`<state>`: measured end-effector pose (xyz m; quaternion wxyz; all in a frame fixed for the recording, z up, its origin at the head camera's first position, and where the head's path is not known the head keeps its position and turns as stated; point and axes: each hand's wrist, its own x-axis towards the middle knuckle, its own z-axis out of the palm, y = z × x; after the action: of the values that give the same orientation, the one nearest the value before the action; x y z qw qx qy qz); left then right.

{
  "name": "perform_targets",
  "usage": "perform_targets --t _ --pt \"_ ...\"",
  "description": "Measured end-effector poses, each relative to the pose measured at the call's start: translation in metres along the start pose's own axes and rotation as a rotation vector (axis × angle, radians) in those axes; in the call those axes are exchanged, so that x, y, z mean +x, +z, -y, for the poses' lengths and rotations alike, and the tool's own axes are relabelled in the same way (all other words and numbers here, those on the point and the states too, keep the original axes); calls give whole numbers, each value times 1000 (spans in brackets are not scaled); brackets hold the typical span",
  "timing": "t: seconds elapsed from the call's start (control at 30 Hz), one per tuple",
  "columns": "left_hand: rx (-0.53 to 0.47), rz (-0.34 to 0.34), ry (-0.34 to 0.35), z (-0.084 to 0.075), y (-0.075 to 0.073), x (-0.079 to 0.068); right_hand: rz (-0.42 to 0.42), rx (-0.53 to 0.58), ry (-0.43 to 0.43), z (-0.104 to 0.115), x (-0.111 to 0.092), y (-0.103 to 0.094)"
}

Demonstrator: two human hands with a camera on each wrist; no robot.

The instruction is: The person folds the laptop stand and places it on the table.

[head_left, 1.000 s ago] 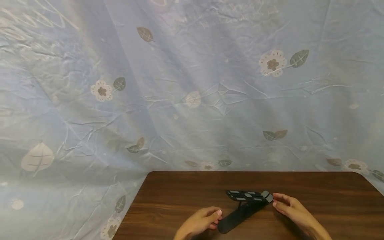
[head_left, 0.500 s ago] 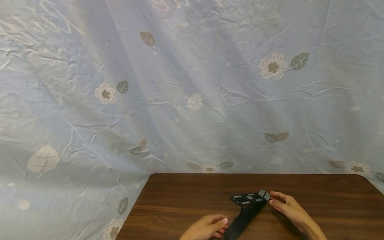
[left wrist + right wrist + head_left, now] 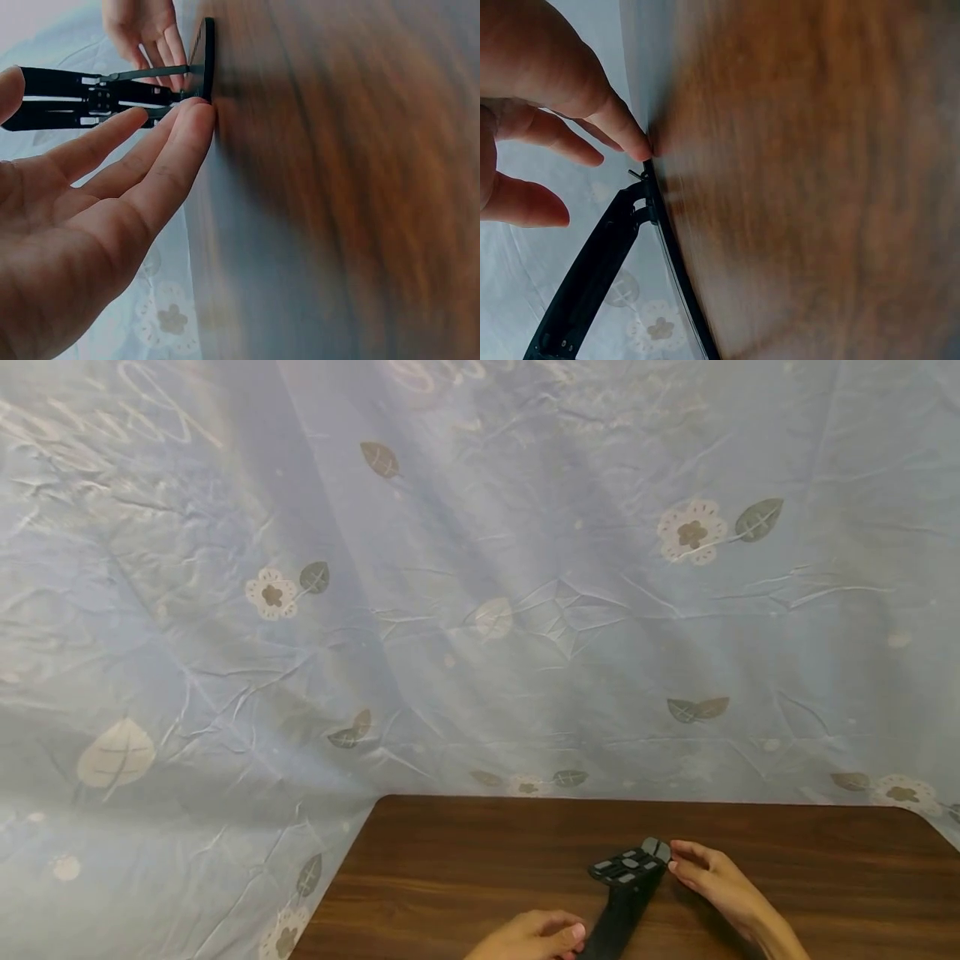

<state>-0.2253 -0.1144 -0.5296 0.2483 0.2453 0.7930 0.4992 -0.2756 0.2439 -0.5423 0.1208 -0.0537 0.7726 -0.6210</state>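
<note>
We judge the stand (image 3: 628, 897) fully unfolded, with release not yet done: it sits on the desk (image 3: 450, 860) at the head frame's lower right, left grip (image 3: 528, 937) and right grip (image 3: 720, 878) both unclenched but touching it.

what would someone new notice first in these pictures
Probably the pale blue, leaf-printed cloth, filling most of the head view behind the brown table. Then the black stand on that table, left hand at its near end, right hand at its far end.
</note>
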Motion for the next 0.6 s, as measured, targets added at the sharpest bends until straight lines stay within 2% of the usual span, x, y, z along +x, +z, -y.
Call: perform_targets --t 0.03,0.13,0.3,0.4,0.5,0.6 --pt "-5 -8 -2 -10 2 -5 2 0 -3 1 1 0" --pt "24 -3 11 -18 5 -8 10 6 -12 1 3 1" --pt "51 32 20 -18 6 -6 22 15 -22 3 5 2" --pt "25 52 16 -16 7 -4 35 19 -25 4 6 2" --pt "19 85 12 1 8 7 39 19 -31 4 8 3" --pt "46 131 15 36 9 28 30 25 -38 3 9 6"
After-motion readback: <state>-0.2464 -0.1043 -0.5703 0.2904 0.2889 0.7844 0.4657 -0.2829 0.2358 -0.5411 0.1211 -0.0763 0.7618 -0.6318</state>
